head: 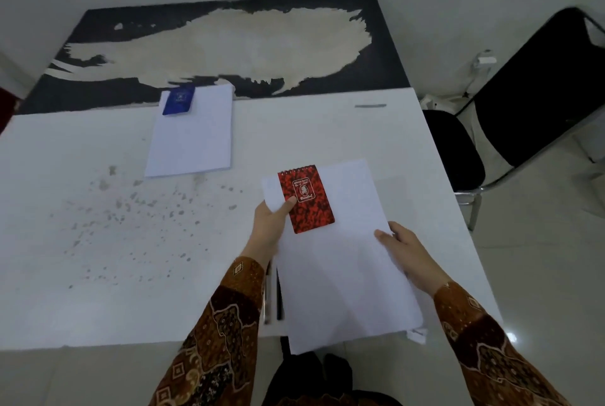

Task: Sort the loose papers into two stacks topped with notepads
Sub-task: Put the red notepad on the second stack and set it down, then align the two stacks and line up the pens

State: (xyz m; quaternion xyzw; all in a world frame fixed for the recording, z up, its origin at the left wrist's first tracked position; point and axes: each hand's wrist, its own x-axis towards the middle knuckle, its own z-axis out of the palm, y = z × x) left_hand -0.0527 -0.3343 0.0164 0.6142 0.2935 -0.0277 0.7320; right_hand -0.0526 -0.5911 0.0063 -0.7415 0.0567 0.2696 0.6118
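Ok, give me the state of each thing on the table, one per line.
Far paper stack: lying flat.
Blue notepad: closed, on the far stack's corner.
Near paper stack: gripped at both sides.
Red notepad: closed, on the near stack.
Left hand: thumb on the red notepad.
Right hand: grips the stack's edge.
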